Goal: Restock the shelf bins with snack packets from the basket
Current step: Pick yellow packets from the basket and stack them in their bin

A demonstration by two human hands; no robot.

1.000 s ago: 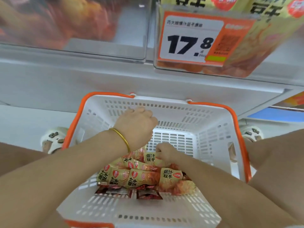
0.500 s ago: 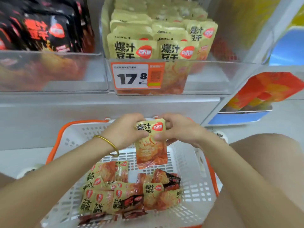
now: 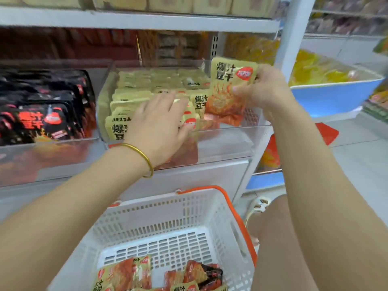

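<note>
My right hand (image 3: 261,89) pinches a yellow-and-orange snack packet (image 3: 227,91) by its right edge, upright over the right end of a clear shelf bin (image 3: 226,137). That bin holds rows of the same yellow packets (image 3: 134,99). My left hand (image 3: 159,118) lies flat with straight fingers on the front packets in the bin, pressing them leftward. Below, a white basket with orange handles (image 3: 189,217) holds several more yellow and dark packets (image 3: 126,276) at its bottom.
A clear bin of black-and-red packets (image 3: 42,114) stands left of the yellow bin. A white shelf post (image 3: 291,34) rises at the right, with a blue tub of yellow packets (image 3: 333,89) beyond it. Another shelf (image 3: 136,19) runs overhead. My knee (image 3: 279,238) is beside the basket.
Both hands rose from the basket to the shelf bin. The right hand carried the yellow packet up to the bin's right end; the left hand let go and now presses the stocked packets.
</note>
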